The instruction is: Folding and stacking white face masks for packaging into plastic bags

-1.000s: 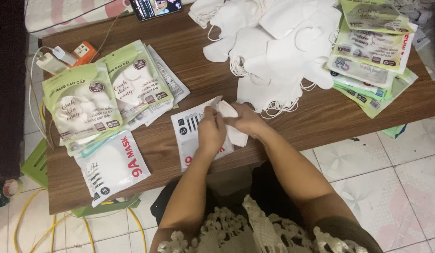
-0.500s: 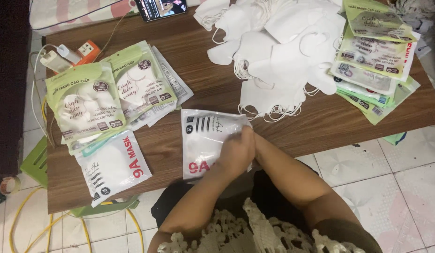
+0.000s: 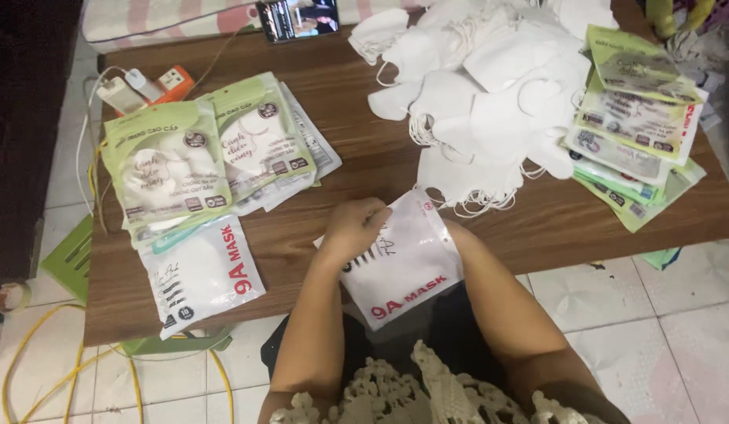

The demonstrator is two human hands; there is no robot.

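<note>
My left hand (image 3: 354, 227) pinches the top edge of a white flat mask pouch with red lettering (image 3: 408, 271), held tilted over the front edge of the wooden table (image 3: 364, 165). My right hand (image 3: 456, 235) is behind the pouch's right side and mostly hidden; only the wrist and forearm show. It seems to support the pouch from behind. A heap of loose white face masks (image 3: 490, 102) lies just beyond the pouch.
Green mask packs (image 3: 172, 161) are stacked at the table's left, with another white pouch (image 3: 199, 271) in front of them. More green pouches (image 3: 635, 118) lie at the right. A phone (image 3: 298, 16) and an orange power strip (image 3: 160, 81) sit at the back. Yellow cable (image 3: 34, 345) runs on the tiled floor.
The pouch lay flat on the table with both hands pressing at its top. It has since been turned and lifted toward me, now tilted at the table's front edge.
</note>
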